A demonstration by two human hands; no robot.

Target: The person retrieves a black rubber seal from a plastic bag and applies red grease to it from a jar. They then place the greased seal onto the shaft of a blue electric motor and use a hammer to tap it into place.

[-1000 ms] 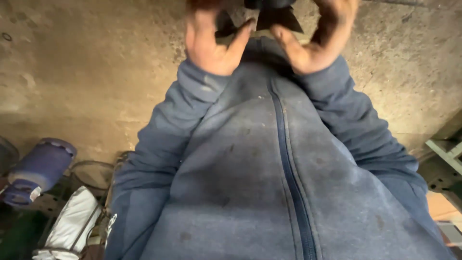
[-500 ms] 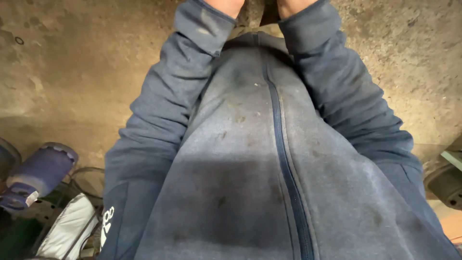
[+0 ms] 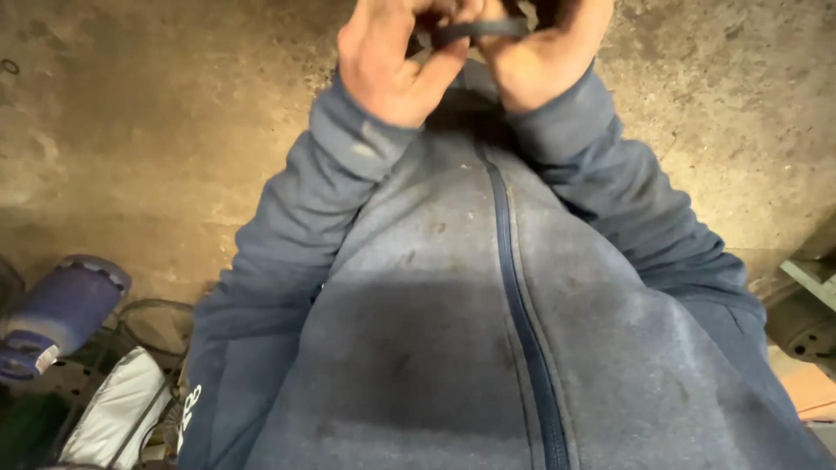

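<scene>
Both of my hands are raised together at the top edge of the head view, above my blue zipped jacket (image 3: 488, 331). My left hand (image 3: 392, 65) and my right hand (image 3: 544, 57) pinch a thin dark band-like strip (image 3: 479, 30) between them, fingers curled on it. The fingertips and most of the strip are cut off by the frame's top edge. My sleeves reach up to the wrists.
Below me lies a stained concrete floor (image 3: 148, 130). At the lower left sit a blue cylindrical motor-like object (image 3: 57, 309), a wire ring (image 3: 157, 322) and a white-grey bag (image 3: 117, 418). A green metal frame (image 3: 810, 274) and a round grey part (image 3: 805, 326) are at the right edge.
My hands went up out of the frame half a second ago and have come back into view at the top, now pinching the dark strip. The view has shifted slightly.
</scene>
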